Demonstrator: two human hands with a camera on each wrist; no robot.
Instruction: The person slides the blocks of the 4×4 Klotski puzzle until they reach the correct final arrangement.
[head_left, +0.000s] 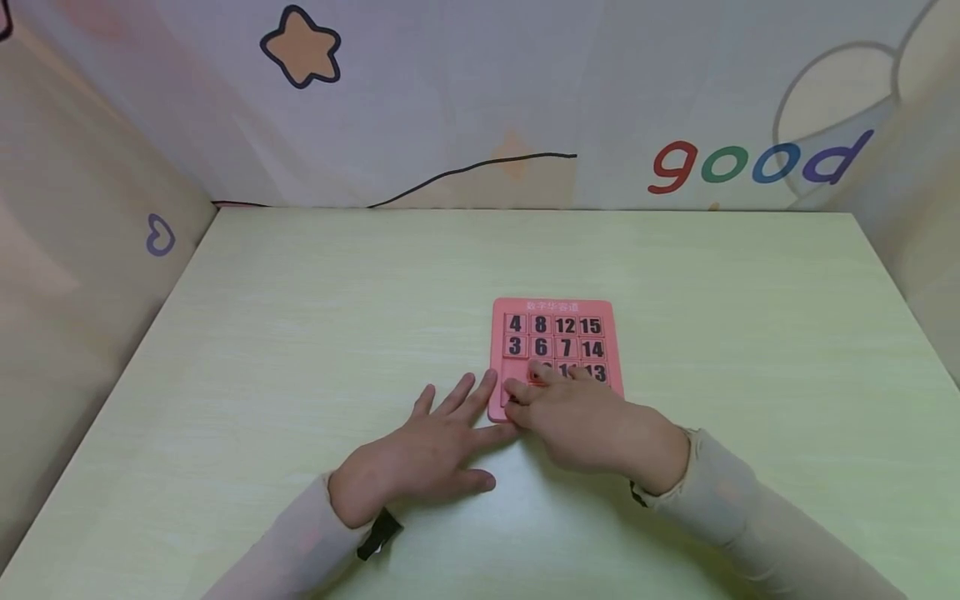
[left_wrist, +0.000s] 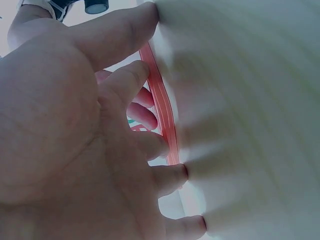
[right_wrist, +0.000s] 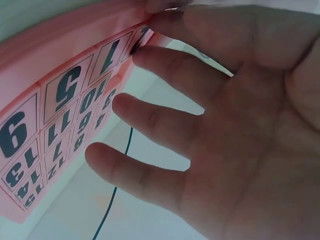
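Observation:
A pink number slide puzzle [head_left: 553,304] lies flat on the table, its tiles printed with black numbers. One gap shows at the left end of its third row. Spread out on the table, my left hand [head_left: 438,450] touches the puzzle's left edge and lower left corner with its fingers. My right hand [head_left: 588,421] reaches over the lower rows, its thumb and index fingertip at the lower left tile. In the right wrist view, the other fingers [right_wrist: 150,117] extend straight above the tiles, and the 9, 5 and 1 tiles [right_wrist: 69,90] line the nearest row.
The pale green table [head_left: 300,317] spreads around the puzzle. A patterned backdrop [head_left: 480,92] with a star and the word "good" rises behind it, and side panels [head_left: 82,217] flank the table. A black strap [head_left: 380,533] sits at the left wrist.

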